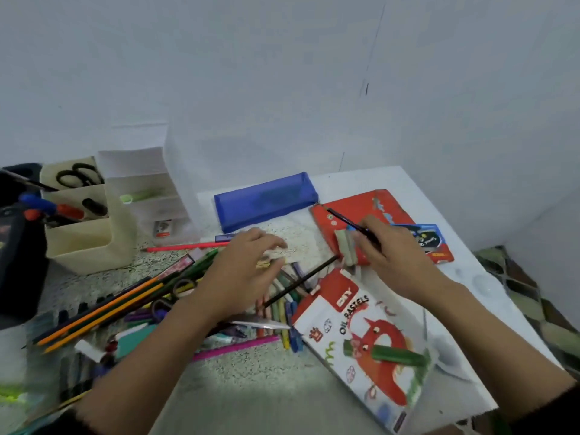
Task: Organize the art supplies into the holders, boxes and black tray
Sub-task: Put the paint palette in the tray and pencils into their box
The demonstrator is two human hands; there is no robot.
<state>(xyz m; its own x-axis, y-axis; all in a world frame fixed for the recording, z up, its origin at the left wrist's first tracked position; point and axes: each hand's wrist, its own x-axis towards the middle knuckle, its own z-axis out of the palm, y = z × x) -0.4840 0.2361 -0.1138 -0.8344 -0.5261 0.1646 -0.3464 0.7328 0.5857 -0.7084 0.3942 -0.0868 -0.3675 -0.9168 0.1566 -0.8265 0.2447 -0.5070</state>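
Loose oil pastels [284, 296] lie in a heap at the table's centre, with a black pencil [301, 282] across them. My left hand [244, 274] hovers over the heap, blurred, with fingers spread and loosely curved; a yellowish stick lies by the thumb. My right hand [392, 255] grips a thin dark pencil [343, 218] and pale green sticks [346, 248] above a red pack [354, 205]. The open oil pastels box [354, 346] lies in front of it with a green pastel [398, 356] on top.
A blue pencil case [266, 200] lies at the back. A beige holder [84, 240] with scissors and markers, a white drawer organiser [147, 183] and a black container [18, 262] stand left. Coloured pencils [106, 307], a pink ruler [235, 348] and scissors [260, 323] litter the front left. The table's edge runs along the right.
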